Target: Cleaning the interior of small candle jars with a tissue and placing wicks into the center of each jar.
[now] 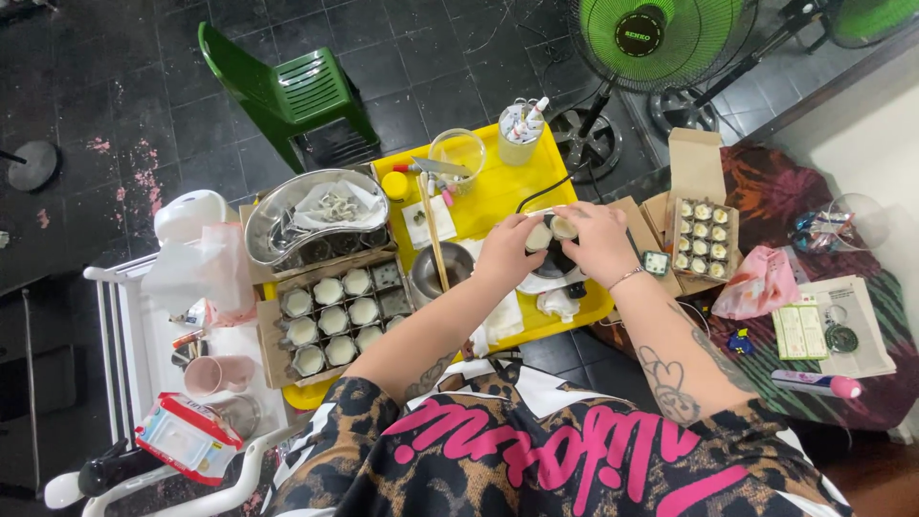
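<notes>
Now I see two small round cups on the yellow tray, left hand and right hand gripping them; a box of cups lies at nine o'clock

Both hands over yellow tray. Left hand and right hand each grip a small round tin above a white scale. Metal bowl with chopsticks just left of hands. Cardboard box of filled tins further left, steel dish behind it. Smaller tin box to the right. Green chair and fan on the floor.
</notes>
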